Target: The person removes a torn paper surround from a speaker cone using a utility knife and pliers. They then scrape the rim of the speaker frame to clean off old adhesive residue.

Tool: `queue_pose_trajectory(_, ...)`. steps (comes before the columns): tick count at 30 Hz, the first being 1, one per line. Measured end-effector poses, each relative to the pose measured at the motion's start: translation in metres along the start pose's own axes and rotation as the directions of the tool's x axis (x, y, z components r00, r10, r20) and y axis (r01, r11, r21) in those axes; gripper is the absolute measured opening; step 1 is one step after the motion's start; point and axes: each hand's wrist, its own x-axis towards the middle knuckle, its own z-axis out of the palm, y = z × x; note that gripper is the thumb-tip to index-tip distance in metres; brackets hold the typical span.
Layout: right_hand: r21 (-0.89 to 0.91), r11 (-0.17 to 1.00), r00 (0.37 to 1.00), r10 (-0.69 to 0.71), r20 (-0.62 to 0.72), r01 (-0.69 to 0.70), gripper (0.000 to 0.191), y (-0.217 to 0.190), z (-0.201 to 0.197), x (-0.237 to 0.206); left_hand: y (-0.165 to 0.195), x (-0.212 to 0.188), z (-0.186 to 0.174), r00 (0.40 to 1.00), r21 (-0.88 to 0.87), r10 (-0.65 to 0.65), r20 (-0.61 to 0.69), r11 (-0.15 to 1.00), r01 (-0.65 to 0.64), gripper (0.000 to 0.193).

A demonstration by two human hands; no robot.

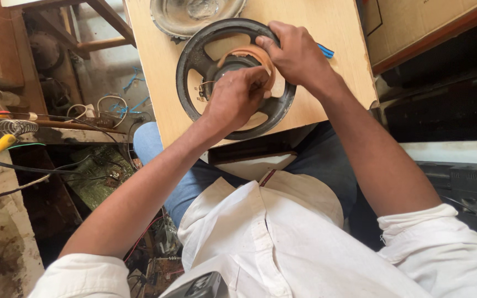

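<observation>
A pale wooden surface (327, 22) is sitting across the person's lap, giving a flat bed close to the body for the work. Lying flat on it, near its front edge, is a black stamped-metal speaker frame (191, 52) with open windows between its spokes, back side up. Just beyond it, touching or nearly touching its rim, a second grey speaker basket (164, 19) is resting at the far edge. An orange-brown ring-shaped part (252, 53), probably the spider, is sitting over the centre of the black frame. The right hand (296, 55) is pressing down on the ring and frame rim, fingers together, apparently steadying both; a blue tool tip (327, 52) is poking out beside it. The left hand (236, 99) is curling closed over the frame's centre, fingertips pinching at the ring's inner edge, though what exactly they are gripping is hidden. To the left, below, loose wires and a yellow clip (1, 145) are lying among circuit boards.
</observation>
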Motion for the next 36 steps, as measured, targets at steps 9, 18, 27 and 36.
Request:
queue_pose_trajectory(9, -0.019, 0.999, 0.999, -0.027, 0.026, 0.028, 0.038, 0.014, 0.003, 0.002, -0.005, -0.054, -0.029, 0.992, -0.125, 0.001, 0.126, 0.992, 0.015, 0.021)
queue_pose_trajectory(18, -0.026, 0.999, 0.997, -0.024, 0.075, 0.026, 0.037, 0.018, 0.006, 0.004, -0.028, -0.067, -0.022, 0.989, -0.576, -0.126, -0.078, 0.815, 0.058, 0.016)
queue_pose_trajectory(27, -0.052, 0.996, 0.995, -0.068, 0.072, 0.072, 0.034, 0.006, 0.005, 0.004, -0.019, -0.056, -0.024, 0.823, -0.823, -0.316, -0.472, 0.492, -0.283, 0.016)
queue_pose_trajectory(36, -0.083, 0.995, 0.995, -0.055, 0.086, 0.062, 0.031, 0.012, 0.01, 0.005, -0.025, -0.028, -0.044, 0.641, -0.648, -0.277, -0.716, 0.606, -0.462, 0.015)
